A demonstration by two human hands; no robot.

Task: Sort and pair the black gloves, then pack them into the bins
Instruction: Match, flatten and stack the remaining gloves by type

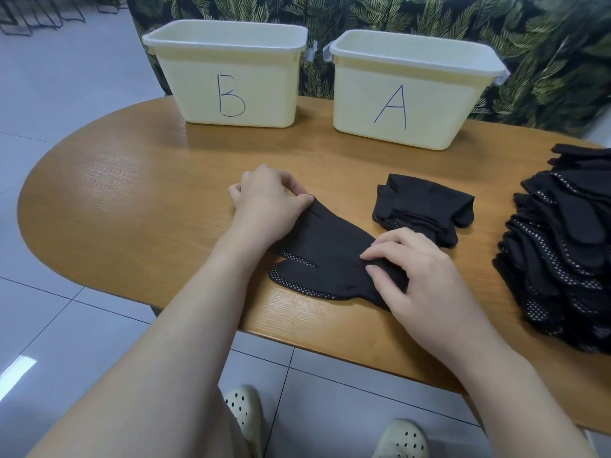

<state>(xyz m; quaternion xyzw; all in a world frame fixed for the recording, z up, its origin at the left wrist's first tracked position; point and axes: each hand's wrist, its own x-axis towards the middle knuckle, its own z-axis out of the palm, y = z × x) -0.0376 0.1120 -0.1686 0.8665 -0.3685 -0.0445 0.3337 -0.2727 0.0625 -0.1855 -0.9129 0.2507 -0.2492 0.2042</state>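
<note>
A pair of black gloves with white grip dots lies flat on the wooden table in front of me. My left hand pinches the fingertip end of the gloves. My right hand grips the cuff end. A folded black glove bundle rests just beyond my right hand. A tall pile of loose black gloves sits at the right edge. Two pale yellow bins stand at the back: bin B on the left and bin A on the right.
The table's rounded end curves off to the left, above a grey tiled floor. A leaf-patterned curtain hangs behind the bins. My feet in pale clogs show under the table's near edge.
</note>
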